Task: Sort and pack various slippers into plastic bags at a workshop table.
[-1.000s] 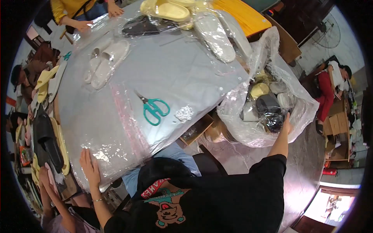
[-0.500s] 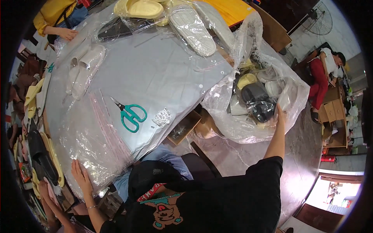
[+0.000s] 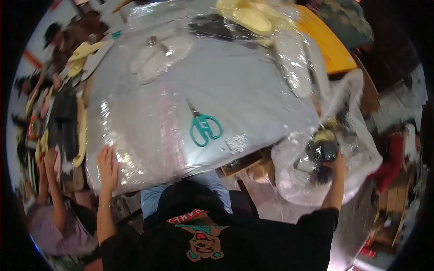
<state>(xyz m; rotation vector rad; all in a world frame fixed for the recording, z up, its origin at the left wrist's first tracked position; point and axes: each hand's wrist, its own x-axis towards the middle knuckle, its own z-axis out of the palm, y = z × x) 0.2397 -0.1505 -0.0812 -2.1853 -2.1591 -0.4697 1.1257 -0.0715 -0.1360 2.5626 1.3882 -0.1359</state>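
My left hand (image 3: 108, 168) lies flat, fingers stretched out, on a stack of clear plastic bags (image 3: 135, 149) at the table's near left. At the right, my right hand (image 3: 337, 165) reaches into a big clear plastic sack (image 3: 289, 180). Its fingers close on the edge of a pair of bagged black slippers (image 3: 324, 152); the fingertips are partly hidden and blurred. Other wrapped footwear, some of it yellow, is around that pair in the sack. Teal-handled scissors (image 3: 205, 129) rest on the grey tabletop (image 3: 235, 86), with a small silvery-white sheet of stickers (image 3: 236, 143) beside them.
White bagged slippers (image 3: 158, 58) lie at the far left. Along the back are yellow slippers (image 3: 251, 18), black ones (image 3: 217, 27) and white ones (image 3: 294, 67), all wrapped. A yellow board (image 3: 327, 40) stands behind. Another person's arms (image 3: 52, 171) and loose slippers are at the left.
The view has swung left, so the scene sits further right. The black slippers have turned in the sack, with my right hand at their edge. My left hand stays flat on the bags.
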